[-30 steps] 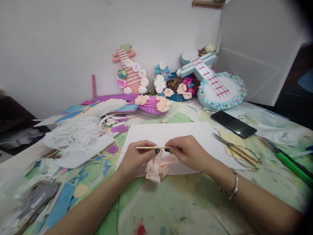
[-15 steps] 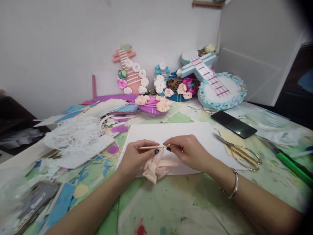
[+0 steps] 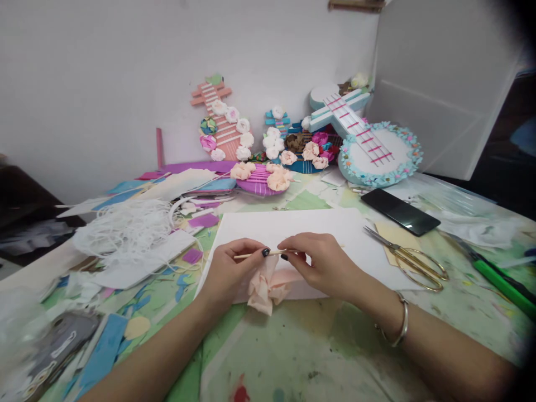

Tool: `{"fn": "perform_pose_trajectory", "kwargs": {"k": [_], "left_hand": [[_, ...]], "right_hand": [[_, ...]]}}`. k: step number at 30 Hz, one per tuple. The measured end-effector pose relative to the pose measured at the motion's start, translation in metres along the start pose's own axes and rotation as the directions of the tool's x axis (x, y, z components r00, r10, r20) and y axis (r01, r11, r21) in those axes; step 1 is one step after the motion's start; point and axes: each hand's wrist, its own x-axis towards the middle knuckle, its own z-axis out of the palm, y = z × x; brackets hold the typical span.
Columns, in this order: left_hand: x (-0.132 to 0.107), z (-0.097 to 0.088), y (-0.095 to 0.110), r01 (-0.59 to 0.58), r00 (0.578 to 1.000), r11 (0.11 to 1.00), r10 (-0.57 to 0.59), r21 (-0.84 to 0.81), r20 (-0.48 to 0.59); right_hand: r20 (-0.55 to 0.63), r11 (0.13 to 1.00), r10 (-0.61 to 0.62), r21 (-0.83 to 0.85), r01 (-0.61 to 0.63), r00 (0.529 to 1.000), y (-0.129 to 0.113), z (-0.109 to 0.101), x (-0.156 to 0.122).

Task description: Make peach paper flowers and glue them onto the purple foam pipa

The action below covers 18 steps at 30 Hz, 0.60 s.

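Observation:
Between my two hands a thin wooden stick (image 3: 243,256) lies level above a white sheet. My left hand (image 3: 237,265) pinches its left part between thumb and forefinger. Closed on the right part are the fingertips of my right hand (image 3: 316,257). Peach crepe paper (image 3: 262,290) hangs crumpled beneath the stick, with its upper end at the fingers. How the paper meets the stick is hidden by my fingertips. The white sheet (image 3: 243,223) spreads flat under both hands.
Gold-handled scissors (image 3: 408,259) rest on the right near a black phone (image 3: 400,212) and a green-handled cutter (image 3: 502,282). White string (image 3: 125,231) is heaped at left among blue scraps (image 3: 103,346). Flower-covered paper instruments (image 3: 228,134) and a pale blue one (image 3: 377,153) stand along the wall.
The stick has shifted slightly left and lower in my fingers, its left end showing less. My left thumb has moved up onto it. The hanging paper has swung a little right.

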Motion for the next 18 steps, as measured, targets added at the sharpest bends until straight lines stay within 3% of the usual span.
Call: {"fn": "perform_pose_trajectory", "kwargs": {"k": [5, 11, 18], "left_hand": [[-0.0007, 0.0019, -0.0012, -0.001, 1.000, 1.000, 0.001, 0.006, 0.007], [-0.0025, 0.0018, -0.0035, -0.118, 0.992, 0.993, 0.117, 0.019, 0.053], [-0.0069, 0.0009, -0.0010, -0.207, 0.978, 0.973, 0.204, 0.101, 0.036]], "right_hand": [[0.024, 0.997, 0.046, -0.056, -0.045, 0.999, -0.0007, -0.0034, 0.0011], [0.046, 0.995, 0.077, -0.070, -0.074, 0.996, 0.0012, -0.0031, 0.0031], [0.030, 0.995, 0.090, -0.038, -0.089, 0.995, -0.0013, -0.0015, 0.0027]]}}
